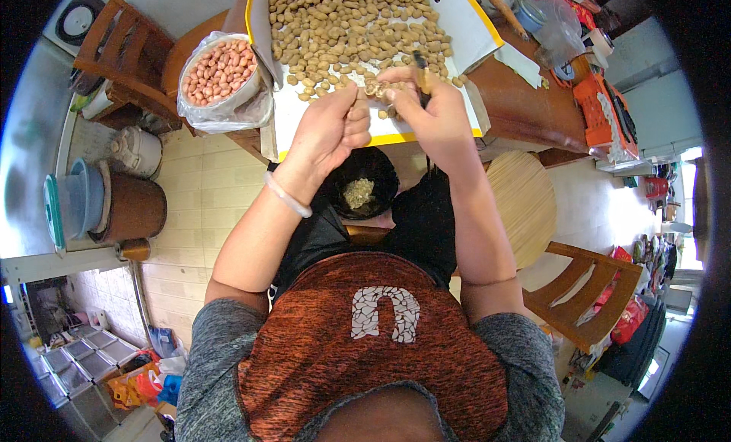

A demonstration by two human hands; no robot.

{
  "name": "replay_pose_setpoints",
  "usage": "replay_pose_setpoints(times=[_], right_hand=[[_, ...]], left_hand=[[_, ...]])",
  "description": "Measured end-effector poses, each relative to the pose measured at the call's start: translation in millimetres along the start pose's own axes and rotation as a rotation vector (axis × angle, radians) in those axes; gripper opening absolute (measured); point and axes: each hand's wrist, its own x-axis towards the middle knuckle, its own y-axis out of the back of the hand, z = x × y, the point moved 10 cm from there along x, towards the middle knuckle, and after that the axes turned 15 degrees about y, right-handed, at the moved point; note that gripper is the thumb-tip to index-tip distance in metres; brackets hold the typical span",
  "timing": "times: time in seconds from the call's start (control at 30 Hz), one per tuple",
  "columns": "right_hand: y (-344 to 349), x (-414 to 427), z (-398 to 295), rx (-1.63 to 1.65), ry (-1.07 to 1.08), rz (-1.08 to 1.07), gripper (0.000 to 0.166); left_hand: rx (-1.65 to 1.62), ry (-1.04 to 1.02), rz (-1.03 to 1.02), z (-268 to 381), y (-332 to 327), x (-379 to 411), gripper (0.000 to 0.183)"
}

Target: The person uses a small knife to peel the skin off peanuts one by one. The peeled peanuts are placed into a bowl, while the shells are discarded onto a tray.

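Many unshelled peanuts [348,28] lie in an open white box with yellow edges [320,128]. Over the near part of the box are both hands. My right hand [428,108] holds opened peanut shells [377,89] at its fingertips and a tool with a dark and brass-coloured body [422,73] between thumb and fingers. My left hand [342,122], with fingers curled and a pale bangle on the wrist, is beside the shells; whether it pinches something is hidden. Left of the box, a plastic-lined tub holds shelled pink peanuts [220,71]. Shell pieces [359,193] lie in a black bin [374,156] between my knees.
The box stands on a brown wooden table [514,108]. An orange basket [605,119] is at the table's right end. A round woven stool top [522,208] and a wooden chair [588,293] are at the right; another chair [123,53] stands upper left.
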Motion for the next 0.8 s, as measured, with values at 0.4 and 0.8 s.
replay_pose_setpoints(times=[0.4, 0.8], right_hand=[[-2.9, -55.8, 16.5, -0.310, -0.238, -0.205, 0.014], [-23.3, 52.9, 53.5, -0.945, 0.099, -0.328, 0.023]], left_hand=[[1.169, -0.962, 1.117, 178.9, 33.8, -160.3, 0.030], [0.924, -1.068, 0.844, 151.4, 37.3, -166.0, 0.032]])
